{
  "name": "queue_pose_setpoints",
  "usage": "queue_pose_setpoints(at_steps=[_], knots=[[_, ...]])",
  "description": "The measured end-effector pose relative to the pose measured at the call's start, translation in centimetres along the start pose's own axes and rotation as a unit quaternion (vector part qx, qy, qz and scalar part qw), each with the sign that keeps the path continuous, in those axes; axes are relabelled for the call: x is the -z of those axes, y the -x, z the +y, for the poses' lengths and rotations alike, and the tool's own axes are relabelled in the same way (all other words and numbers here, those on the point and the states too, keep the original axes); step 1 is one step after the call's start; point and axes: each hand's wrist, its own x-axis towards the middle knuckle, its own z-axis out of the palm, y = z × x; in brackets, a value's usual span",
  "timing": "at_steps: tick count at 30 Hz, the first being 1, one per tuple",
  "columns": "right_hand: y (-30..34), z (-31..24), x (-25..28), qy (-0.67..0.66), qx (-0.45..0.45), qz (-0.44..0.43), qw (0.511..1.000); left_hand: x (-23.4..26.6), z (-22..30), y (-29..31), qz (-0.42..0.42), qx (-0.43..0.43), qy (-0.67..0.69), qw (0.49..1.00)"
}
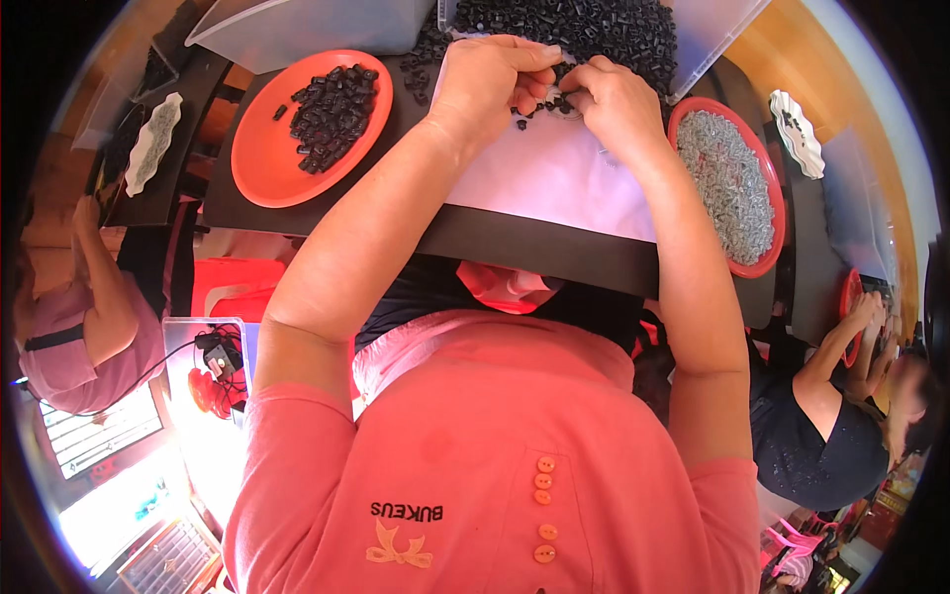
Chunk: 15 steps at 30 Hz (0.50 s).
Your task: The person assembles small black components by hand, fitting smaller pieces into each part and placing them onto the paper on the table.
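My left hand (495, 84) and my right hand (616, 104) meet over a white sheet (554, 183) at the table's far side. Fingertips of both are pinched closed around a small black plastic part (562, 71) between them; its exact shape is too small to tell. Loose black pieces (522, 124) lie on the sheet just under my fingers. Beyond my hands, a large heap of black parts (584, 30) fills a clear bin. At left, an orange-red plate (259, 163) carries a pile of black cylindrical parts (336, 114). Small silvery pieces (727, 183) fill a red plate (778, 223) at right.
The dark table's front edge (534, 255) runs below my forearms. A translucent bin (307, 30) stands behind the orange-red plate. People sit on both sides, one in pink (94, 337) and one in dark clothes (821, 436). White scalloped trays (153, 144) lie farther off.
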Motion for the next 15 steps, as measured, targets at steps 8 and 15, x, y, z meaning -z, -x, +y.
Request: queue_pose_setpoints(at_steps=[8,15], knots=[[-0.2,-0.2,-0.2,0.009,-0.019,-0.006,1.0,0.2,-0.1,-0.1,0.025,-0.006,0.01,1.0],[-0.9,-1.0,0.9,-0.015,0.017,-0.042,0.999,0.4,0.2,-0.1,0.043,-0.006,0.007,0.999]])
